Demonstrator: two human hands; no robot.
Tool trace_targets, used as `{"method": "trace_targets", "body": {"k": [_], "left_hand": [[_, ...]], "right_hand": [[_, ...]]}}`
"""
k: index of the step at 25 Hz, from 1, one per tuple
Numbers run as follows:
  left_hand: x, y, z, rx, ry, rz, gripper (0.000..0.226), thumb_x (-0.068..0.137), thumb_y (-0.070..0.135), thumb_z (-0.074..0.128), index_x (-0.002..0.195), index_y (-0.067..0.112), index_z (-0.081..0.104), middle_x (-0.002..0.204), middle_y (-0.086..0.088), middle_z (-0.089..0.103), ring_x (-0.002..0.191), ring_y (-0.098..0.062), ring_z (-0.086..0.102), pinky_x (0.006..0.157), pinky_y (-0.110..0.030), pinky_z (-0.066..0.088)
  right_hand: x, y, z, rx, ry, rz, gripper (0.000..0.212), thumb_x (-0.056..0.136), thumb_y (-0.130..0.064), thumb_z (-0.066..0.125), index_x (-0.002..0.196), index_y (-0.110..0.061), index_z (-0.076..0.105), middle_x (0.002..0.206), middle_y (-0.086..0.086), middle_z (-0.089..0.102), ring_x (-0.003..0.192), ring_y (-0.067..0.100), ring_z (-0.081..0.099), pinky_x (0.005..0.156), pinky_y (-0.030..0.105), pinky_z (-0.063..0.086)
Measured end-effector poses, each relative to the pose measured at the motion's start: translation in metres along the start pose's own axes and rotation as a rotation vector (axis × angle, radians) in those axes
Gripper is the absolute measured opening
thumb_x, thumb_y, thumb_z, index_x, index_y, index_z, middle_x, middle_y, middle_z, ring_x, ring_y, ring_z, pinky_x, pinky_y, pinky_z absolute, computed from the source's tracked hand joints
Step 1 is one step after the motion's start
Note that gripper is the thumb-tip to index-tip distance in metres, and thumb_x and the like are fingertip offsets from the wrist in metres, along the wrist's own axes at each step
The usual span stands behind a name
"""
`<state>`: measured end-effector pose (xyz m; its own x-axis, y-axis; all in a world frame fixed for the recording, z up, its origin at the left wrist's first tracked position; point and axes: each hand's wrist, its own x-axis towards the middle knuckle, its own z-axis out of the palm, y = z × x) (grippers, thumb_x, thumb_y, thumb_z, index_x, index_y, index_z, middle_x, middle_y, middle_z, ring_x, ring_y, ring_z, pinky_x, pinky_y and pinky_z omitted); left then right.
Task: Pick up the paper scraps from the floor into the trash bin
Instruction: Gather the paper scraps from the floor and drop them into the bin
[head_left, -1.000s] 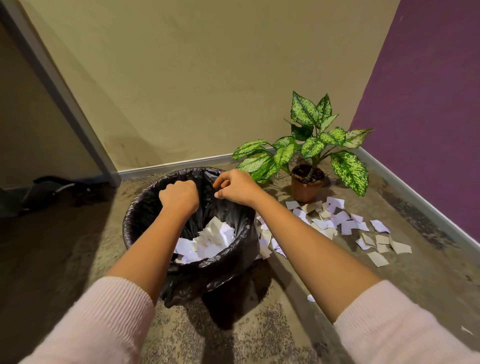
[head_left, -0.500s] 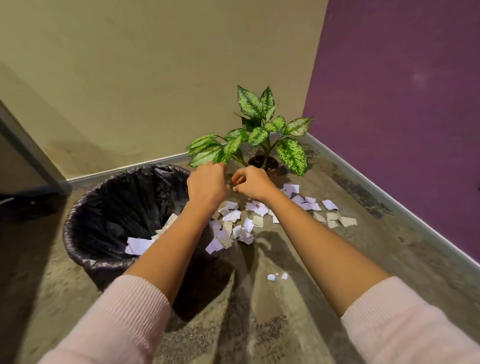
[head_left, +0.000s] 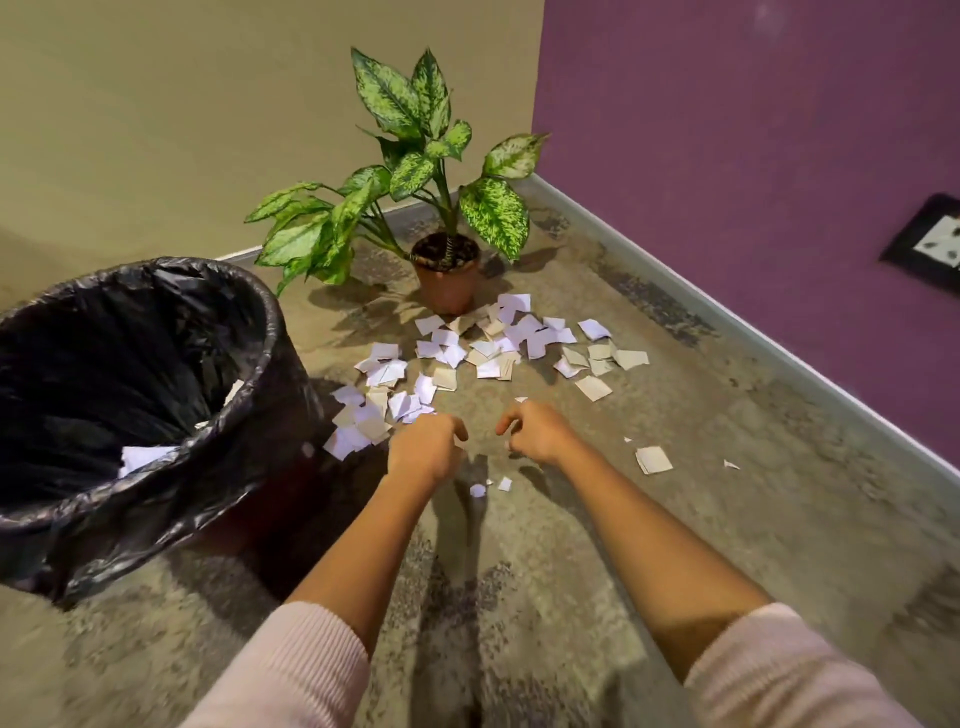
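Note:
Several white and beige paper scraps lie scattered on the concrete floor in front of a potted plant. A trash bin lined with a black bag stands at the left, with a few scraps inside. My left hand hovers low at the near edge of the pile, fingers loosely curled down, holding nothing. Just to its right, my right hand hangs the same way, also holding nothing. Two tiny scraps lie under my wrists, and a lone beige scrap lies further right.
A potted plant with wide green leaves stands in the corner just behind the scraps. A purple wall with a grey baseboard runs along the right and carries a socket plate. A beige wall closes the back.
Both hands have left the bin's opening and moved right and down to the scraps on the floor. My view has swung right, so the bin now sits at the left.

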<state>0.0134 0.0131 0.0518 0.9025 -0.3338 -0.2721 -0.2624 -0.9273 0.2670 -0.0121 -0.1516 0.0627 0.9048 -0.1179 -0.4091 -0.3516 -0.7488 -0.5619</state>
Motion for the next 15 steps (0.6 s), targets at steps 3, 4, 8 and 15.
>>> {"method": "trace_targets", "body": {"k": [3,4,8,15], "left_hand": [[0.004,0.002,0.029,-0.002,-0.054,-0.006,0.028,0.087,0.028,0.060,0.114,0.032,0.067,0.119,-0.005,0.067,0.113,-0.028,0.061,0.084,-0.034,0.049],[0.006,0.003,0.038,-0.010,-0.073,-0.003,0.029,0.085,0.029,0.063,0.113,0.032,0.067,0.120,-0.005,0.066,0.113,-0.028,0.061,0.084,-0.034,0.049],[0.011,0.006,0.065,0.002,-0.126,-0.010,0.033,0.084,0.031,0.067,0.117,0.033,0.064,0.124,-0.005,0.063,0.117,-0.028,0.059,0.086,-0.035,0.048],[0.014,0.009,0.077,-0.010,-0.094,0.013,0.023,0.085,0.022,0.061,0.108,0.023,0.061,0.113,-0.011,0.066,0.107,-0.034,0.062,0.075,-0.035,0.047]], "right_hand": [[0.006,0.027,0.025,0.009,-0.008,0.029,0.029,0.081,-0.002,0.057,0.086,-0.026,0.071,0.082,0.002,0.065,0.081,0.024,0.066,0.076,0.031,0.054],[0.008,0.034,0.032,0.012,-0.012,0.040,0.028,0.080,-0.003,0.057,0.085,-0.027,0.071,0.086,0.002,0.067,0.081,0.023,0.065,0.075,0.031,0.054],[0.017,0.054,0.054,-0.055,-0.024,0.036,0.029,0.078,-0.014,0.072,0.105,-0.024,0.072,0.111,0.005,0.071,0.100,0.023,0.066,0.087,0.028,0.052],[0.019,0.068,0.074,-0.262,0.087,-0.181,0.021,0.085,-0.018,0.067,0.106,-0.018,0.067,0.119,0.006,0.058,0.121,0.023,0.045,0.095,0.029,0.043]]}}
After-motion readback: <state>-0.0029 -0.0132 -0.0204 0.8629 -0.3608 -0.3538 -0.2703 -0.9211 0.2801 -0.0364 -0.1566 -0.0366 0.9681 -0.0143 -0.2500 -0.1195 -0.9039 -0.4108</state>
